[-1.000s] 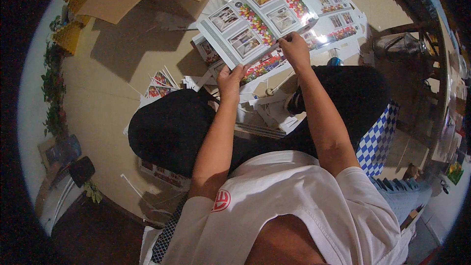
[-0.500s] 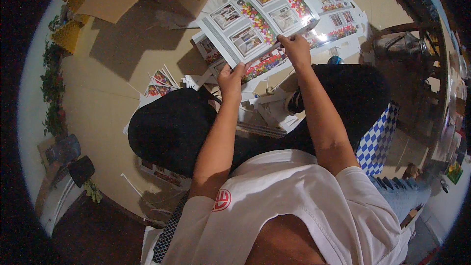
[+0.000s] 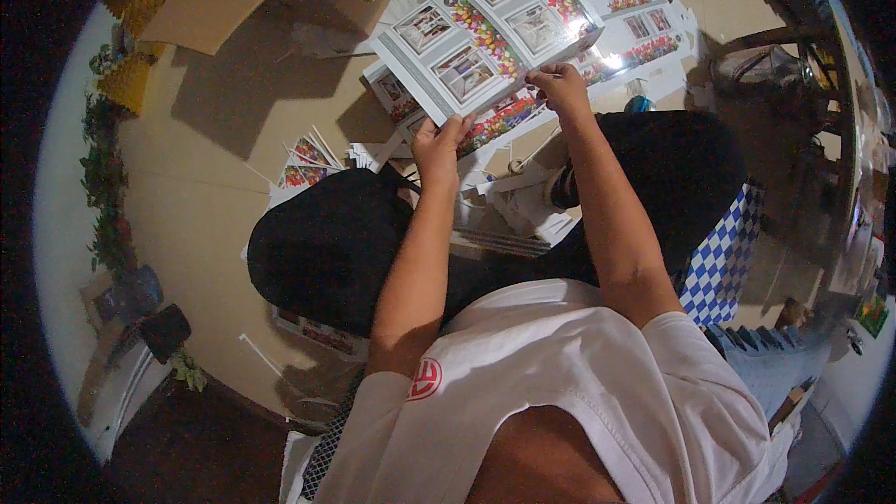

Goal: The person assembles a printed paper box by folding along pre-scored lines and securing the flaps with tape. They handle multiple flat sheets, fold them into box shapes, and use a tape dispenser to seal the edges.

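Note:
A glossy printed sheet (image 3: 478, 63) with framed photos and bands of colourful flowers is held up in front of me, tilted. My left hand (image 3: 439, 151) pinches its near left corner, thumb on the near edge. My right hand (image 3: 562, 91) grips the same near edge farther right, fingers closed at the border. Beneath it, partly hidden, lie more flower-bordered prints (image 3: 513, 119) on the floor. Another similar print (image 3: 639, 23) lies farther right, with a bright glare spot on it.
An open cardboard box (image 3: 210, 14) stands at the far left, beside crumpled clear plastic (image 3: 411, 2). White paper strips (image 3: 369, 155) and cut scraps (image 3: 308, 161) lie by my left knee. A blue-and-white checked surface (image 3: 721, 266) is at my right. Dark furniture stands along the right side.
The whole view has shifted slightly. Both hands still hold the sheet in nearly the same pose, and the right fingers have moved a little at its edge.

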Available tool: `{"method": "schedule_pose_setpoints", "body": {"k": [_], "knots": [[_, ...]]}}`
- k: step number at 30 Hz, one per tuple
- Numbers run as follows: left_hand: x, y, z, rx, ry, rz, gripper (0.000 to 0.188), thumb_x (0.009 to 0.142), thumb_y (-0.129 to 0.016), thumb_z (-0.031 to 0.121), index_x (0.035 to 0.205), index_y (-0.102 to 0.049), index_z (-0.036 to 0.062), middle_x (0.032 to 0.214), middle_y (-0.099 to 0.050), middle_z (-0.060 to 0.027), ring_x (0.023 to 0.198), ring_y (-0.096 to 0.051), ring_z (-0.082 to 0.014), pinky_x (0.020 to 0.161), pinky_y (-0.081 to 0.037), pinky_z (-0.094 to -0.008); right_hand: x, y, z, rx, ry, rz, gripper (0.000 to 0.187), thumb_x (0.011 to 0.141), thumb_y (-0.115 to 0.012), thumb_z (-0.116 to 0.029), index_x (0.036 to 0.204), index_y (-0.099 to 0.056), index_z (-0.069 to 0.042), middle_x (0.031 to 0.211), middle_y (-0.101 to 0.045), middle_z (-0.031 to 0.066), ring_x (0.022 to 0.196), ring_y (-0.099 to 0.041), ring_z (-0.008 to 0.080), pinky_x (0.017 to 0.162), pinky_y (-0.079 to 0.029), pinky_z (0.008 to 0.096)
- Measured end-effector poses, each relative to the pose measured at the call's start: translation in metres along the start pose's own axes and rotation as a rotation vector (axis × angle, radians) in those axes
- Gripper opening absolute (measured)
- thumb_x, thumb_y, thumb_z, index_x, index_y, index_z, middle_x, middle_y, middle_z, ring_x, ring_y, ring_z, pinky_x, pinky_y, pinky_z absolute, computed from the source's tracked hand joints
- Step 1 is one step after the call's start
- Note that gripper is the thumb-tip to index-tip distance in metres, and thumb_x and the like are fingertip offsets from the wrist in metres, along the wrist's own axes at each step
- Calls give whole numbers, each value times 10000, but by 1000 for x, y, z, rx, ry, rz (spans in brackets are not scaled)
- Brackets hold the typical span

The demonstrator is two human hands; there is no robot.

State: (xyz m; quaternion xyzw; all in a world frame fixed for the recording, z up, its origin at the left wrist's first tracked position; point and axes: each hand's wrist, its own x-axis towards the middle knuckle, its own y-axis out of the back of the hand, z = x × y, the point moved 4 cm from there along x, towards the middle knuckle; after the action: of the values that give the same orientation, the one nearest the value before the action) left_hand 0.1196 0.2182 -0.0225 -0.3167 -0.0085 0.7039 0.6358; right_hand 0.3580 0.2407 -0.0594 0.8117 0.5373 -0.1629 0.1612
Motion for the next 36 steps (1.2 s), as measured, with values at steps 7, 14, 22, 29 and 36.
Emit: {"method": "schedule_pose_setpoints", "body": {"k": [7, 14, 22, 29, 36], "knots": [[1, 0, -1, 17, 1, -9, 165, 858, -579, -3, 1013, -586, -60, 984, -635, -108, 845, -658, -227, 772, -553, -279, -11, 0, -5, 65, -79, 32, 295, 722, -760, -189, 810, -553, 1, 763, -652, 103, 605, -633, 173, 467, -438, 272], [3, 3, -8, 32, -25, -17, 183, 855, -586, 1, 1027, -570, -58, 1018, -628, -136, 886, -654, -267, 753, -551, -269, -5, -3, 28, -24, -36, 58, 232, 793, -705, -190, 738, -569, -9, 720, -655, 108, 601, -625, 158, 496, -471, 284], [-7, -1, -1, 14, -22, -34, 195, 855, -606, 35, 1028, -567, -45, 990, -635, -127, 878, -658, -256, 733, -545, -267, -23, -9, 21, -149, 330, 356, 180, 818, -641, -136, 883, -590, 25, 805, -649, 157, 738, -634, 261, 689, -488, 353], [-7, -2, 1, 33, 65, -36, 181, 847, -620, 56, 994, -571, -37, 950, -642, -116, 830, -671, -242, 682, -544, -268, -48, -37, 19, 65, 262, 79, 201, 843, -626, -130, 976, -591, 16, 822, -641, 118, 741, -616, 177, 678, -490, 311], [-6, -3, 4, 2, 107, -85, 183, 850, -601, 61, 999, -584, -45, 929, -657, -131, 758, -672, -195, 602, -542, -243, -89, -77, 20, 221, 90, -112, 183, 861, -625, -145, 949, -600, 14, 812, -639, 69, 698, -609, 133, 621, -485, 258]]}}
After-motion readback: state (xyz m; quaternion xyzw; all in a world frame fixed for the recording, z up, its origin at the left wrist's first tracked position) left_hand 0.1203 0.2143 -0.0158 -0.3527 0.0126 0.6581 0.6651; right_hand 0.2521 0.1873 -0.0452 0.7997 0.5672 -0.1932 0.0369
